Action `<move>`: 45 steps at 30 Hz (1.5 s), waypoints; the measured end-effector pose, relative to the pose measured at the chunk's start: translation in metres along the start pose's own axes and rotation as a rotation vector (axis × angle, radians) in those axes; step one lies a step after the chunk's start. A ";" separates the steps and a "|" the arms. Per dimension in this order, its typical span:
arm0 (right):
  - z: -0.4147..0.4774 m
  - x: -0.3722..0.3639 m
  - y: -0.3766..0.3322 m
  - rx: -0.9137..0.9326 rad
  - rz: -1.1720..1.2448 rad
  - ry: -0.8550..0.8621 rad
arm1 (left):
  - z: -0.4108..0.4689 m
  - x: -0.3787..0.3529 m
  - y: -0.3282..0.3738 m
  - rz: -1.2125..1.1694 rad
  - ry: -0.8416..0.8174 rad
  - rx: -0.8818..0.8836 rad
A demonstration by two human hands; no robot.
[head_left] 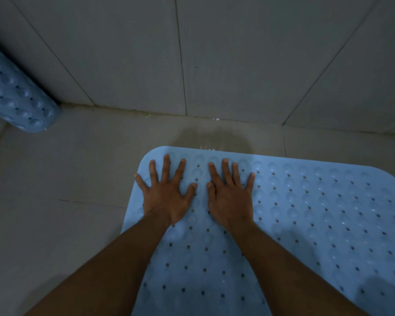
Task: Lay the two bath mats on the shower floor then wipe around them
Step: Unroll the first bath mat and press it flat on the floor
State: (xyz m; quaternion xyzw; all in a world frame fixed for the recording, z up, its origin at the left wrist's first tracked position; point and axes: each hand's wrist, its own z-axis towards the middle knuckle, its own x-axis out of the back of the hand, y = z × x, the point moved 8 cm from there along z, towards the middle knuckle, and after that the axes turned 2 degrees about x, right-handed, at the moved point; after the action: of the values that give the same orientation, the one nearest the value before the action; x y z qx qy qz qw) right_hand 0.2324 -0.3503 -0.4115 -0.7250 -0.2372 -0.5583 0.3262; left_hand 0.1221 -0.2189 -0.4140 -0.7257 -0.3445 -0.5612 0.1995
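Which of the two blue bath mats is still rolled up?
The rolled mat leaning in the far left corner; the flat mat lies spread under the left hand and right hand.

Dim light; grey tiled walls (237,53) meet a wet tiled floor (66,167).

Left hand (167,197) and right hand (230,199) press flat, fingers (167,163) spread, on the blue mat (317,213); rolled mat (16,96) leans in the corner.
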 end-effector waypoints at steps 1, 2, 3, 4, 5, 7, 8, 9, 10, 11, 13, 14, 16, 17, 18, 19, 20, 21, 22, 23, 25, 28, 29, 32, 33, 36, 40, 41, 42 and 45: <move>0.001 0.001 0.000 -0.002 0.011 -0.006 | 0.001 0.001 0.001 0.005 -0.007 0.000; 0.000 0.001 0.000 -0.004 0.014 -0.026 | 0.001 0.002 0.001 0.010 -0.017 0.000; 0.000 0.001 -0.001 -0.003 0.011 -0.055 | 0.000 0.002 0.002 0.017 -0.027 0.002; 0.001 0.002 -0.001 -0.001 0.011 -0.084 | 0.000 0.003 0.002 0.025 -0.041 0.004; 0.002 0.002 -0.001 0.001 0.021 -0.115 | 0.001 0.003 0.001 0.031 -0.058 0.006; 0.006 0.003 0.001 0.004 0.067 -0.185 | 0.001 0.004 0.002 0.035 -0.084 0.012; 0.008 0.004 0.004 0.004 0.114 -0.214 | 0.003 0.005 0.003 0.042 -0.095 0.019; 0.008 0.009 0.007 0.002 0.195 -0.229 | 0.004 0.007 0.003 0.058 -0.118 0.032; 0.007 0.015 0.012 -0.009 0.318 -0.221 | 0.005 0.009 0.004 0.078 -0.152 0.051; 0.004 0.025 0.020 -0.031 0.461 -0.178 | 0.005 0.011 0.005 0.100 -0.178 0.071; -0.010 0.047 0.049 -0.103 0.651 -0.030 | 0.003 0.019 0.017 0.118 -0.148 0.079; -0.020 0.057 0.068 -0.133 0.642 0.034 | 0.001 0.023 0.029 0.100 -0.085 0.051; -0.037 0.071 0.111 -0.147 0.476 0.099 | -0.009 0.027 0.069 0.041 0.065 -0.052; -0.044 0.075 0.134 -0.136 0.354 0.107 | -0.015 0.027 0.095 0.022 0.118 -0.112; -0.051 0.076 0.159 -0.138 0.237 0.092 | -0.020 0.023 0.122 0.014 0.143 -0.167; -0.058 0.076 0.184 -0.158 0.144 0.064 | -0.025 0.018 0.149 0.017 0.150 -0.210; -0.065 0.074 0.210 -0.193 0.076 0.031 | -0.028 0.012 0.175 0.024 0.145 -0.239; -0.071 0.073 0.235 -0.230 0.026 0.003 | -0.030 0.007 0.198 0.026 0.133 -0.254; -0.077 0.072 0.257 -0.263 -0.006 -0.019 | -0.031 0.003 0.220 0.018 0.117 -0.256; -0.083 0.070 0.275 -0.287 -0.024 -0.033 | -0.032 -0.002 0.239 0.003 0.101 -0.256; -0.089 0.065 0.299 -0.293 -0.037 -0.032 | -0.035 -0.010 0.270 -0.039 0.086 -0.265; -0.094 0.059 0.314 -0.279 -0.019 0.048 | -0.035 -0.028 0.299 -0.084 0.036 -0.225; -0.094 0.058 0.315 -0.277 -0.018 0.064 | -0.034 -0.033 0.301 -0.064 0.036 -0.196; -0.091 0.054 0.318 -0.279 0.000 0.034 | -0.033 -0.042 0.301 -0.011 0.036 -0.148; -0.091 0.053 0.318 -0.281 0.003 0.030 | -0.033 -0.043 0.301 -0.009 0.032 -0.143; -0.091 0.054 0.319 -0.280 0.009 0.039 | -0.034 -0.039 0.302 0.016 0.035 -0.137; -0.089 0.053 0.320 -0.286 -0.003 0.050 | -0.033 -0.038 0.304 0.018 0.026 -0.135; -0.089 0.053 0.320 -0.289 -0.005 0.064 | -0.033 -0.037 0.304 0.024 0.031 -0.134; -0.089 0.054 0.319 -0.291 -0.002 0.076 | -0.033 -0.037 0.304 0.033 0.034 -0.131; -0.090 0.052 0.318 -0.302 -0.012 0.088 | -0.033 -0.038 0.305 0.044 0.031 -0.128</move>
State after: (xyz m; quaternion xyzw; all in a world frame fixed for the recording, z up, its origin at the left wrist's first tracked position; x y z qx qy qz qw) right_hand 0.4126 -0.6326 -0.4133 -0.7394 -0.1400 -0.6207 0.2201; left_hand 0.3158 -0.4599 -0.4109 -0.7356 -0.2887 -0.5887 0.1700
